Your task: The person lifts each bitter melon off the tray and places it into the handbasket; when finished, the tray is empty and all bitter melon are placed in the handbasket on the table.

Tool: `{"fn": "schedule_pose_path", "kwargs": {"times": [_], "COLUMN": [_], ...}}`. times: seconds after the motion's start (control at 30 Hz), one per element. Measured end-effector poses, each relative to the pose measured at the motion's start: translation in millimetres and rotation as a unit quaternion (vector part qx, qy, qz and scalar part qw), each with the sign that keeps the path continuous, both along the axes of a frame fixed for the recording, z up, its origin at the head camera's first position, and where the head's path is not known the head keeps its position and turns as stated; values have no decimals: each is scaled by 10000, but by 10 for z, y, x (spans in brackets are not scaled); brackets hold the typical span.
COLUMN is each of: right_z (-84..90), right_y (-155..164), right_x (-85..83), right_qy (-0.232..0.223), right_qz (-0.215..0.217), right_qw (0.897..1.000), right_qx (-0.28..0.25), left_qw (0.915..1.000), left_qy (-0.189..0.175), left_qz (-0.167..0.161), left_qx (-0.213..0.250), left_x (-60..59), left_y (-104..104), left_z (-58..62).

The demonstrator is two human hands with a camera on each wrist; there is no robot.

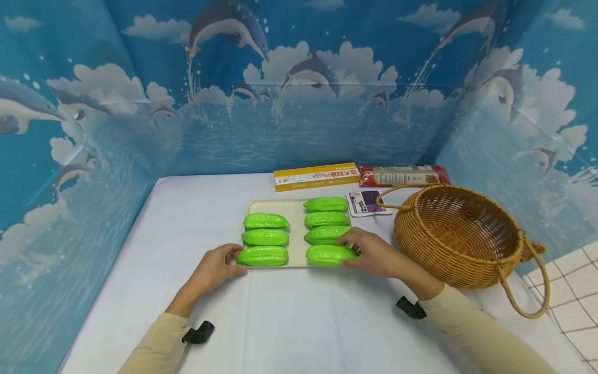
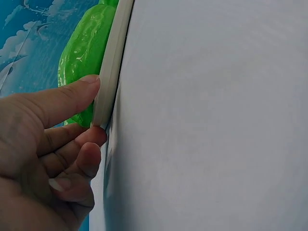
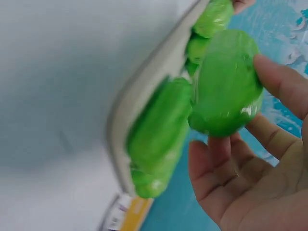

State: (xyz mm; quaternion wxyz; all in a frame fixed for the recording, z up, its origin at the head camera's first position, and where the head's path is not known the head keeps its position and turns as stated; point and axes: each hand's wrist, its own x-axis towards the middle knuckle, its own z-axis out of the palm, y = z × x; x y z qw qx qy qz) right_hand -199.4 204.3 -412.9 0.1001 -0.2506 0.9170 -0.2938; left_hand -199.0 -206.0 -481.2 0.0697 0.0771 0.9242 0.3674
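Observation:
A cream tray [image 1: 297,228] lies on the white table with green bitter melons on it: three in the left column, several in the right. My right hand [image 1: 371,253] grips the end of the nearest right-hand bitter melon [image 1: 329,255], thumb on one side and fingers on the other; in the right wrist view that bitter melon [image 3: 226,84] stands out from the others. At the tray's near left corner, my left hand [image 1: 216,267] holds the rim between thumb and fingers. Its thumb also lies against the nearest left bitter melon [image 2: 89,53] in the left wrist view.
A brown wicker basket [image 1: 448,275] with looped handles stands to the right, close to my right forearm. Behind the tray lie a yellow pasta box [image 1: 317,177], a red packet [image 1: 404,176] and a purple-and-white pouch [image 1: 367,203]. Dolphin-print curtains [image 1: 299,130] border the table.

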Motion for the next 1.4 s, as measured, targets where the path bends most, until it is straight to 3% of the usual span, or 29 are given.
{"fn": "schedule_pose_path", "kwargs": {"times": [0.37,0.7,0.9,1.2,1.4], "right_z": [714,1200,1294,1336,1273], "right_y": [192,852,1208,1558,1747], "right_x": [224,29,-153,-260,-376], "right_qy": [-189,-368,-564,-546,-1179], "right_qz": [9,-518,-859,-737,-644], "right_qw": [9986,9969,9943,9944,9908], "right_qx": [491,456,269,530,179], "left_qw": [9998,9997,9992,9990,9982], "left_qy": [122,160,255,298,425], "left_qz": [-21,-49,-96,-120,-119], "left_qx": [-124,-190,-279,-318,-399], "left_x": [32,39,52,53,57], "left_y": [18,23,16,18,28], "left_z": [4,5,10,10,19]}}
